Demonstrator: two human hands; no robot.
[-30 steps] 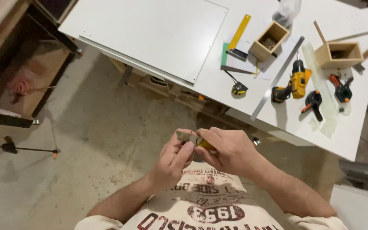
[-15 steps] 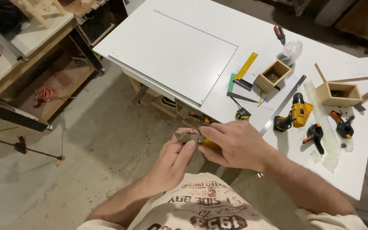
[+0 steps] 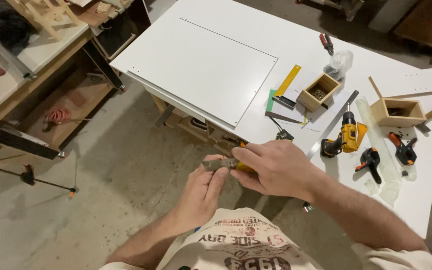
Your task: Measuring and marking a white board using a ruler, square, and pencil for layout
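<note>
Two hands meet in front of our chest, just off the near edge of the white worktable (image 3: 326, 45), over bare concrete floor (image 3: 101, 185) that leaves open room on the side away from the table. Our right hand (image 3: 276, 167) is closed around a small yellow-handled tool (image 3: 243, 166); only a sliver of yellow shows past the knuckles. Our left hand (image 3: 206, 187) pinches the tool's dull grey metal tip (image 3: 215, 164) between thumb and curled fingers, so both hands grip the same piece. What kind of tool it is we cannot tell — most of it is buried in the right fist.

Outward from the table's near edge, a tape measure (image 3: 284, 135) lies closest to the hands, then a long steel ruler (image 3: 332, 125) running diagonally. Beside the ruler stands a yellow cordless drill (image 3: 345, 139), and past it two orange-and-black spring clamps (image 3: 371, 162) (image 3: 402, 149) on a strip of clear plastic. Further in sit a small wooden box of screws (image 3: 320, 91), a yellow square (image 3: 288, 80) and a larger open wooden box (image 3: 397, 112). A big white panel (image 3: 201, 65) covers the table's far half, its corner overhanging the edge.

Away from the table, a wooden bench (image 3: 31, 85) with a lower shelf borders the floor, and a bar clamp (image 3: 31, 177) lies on the concrete. The table's far right corner is cut off by the frame — as is our own shirt (image 3: 241, 245) below.
</note>
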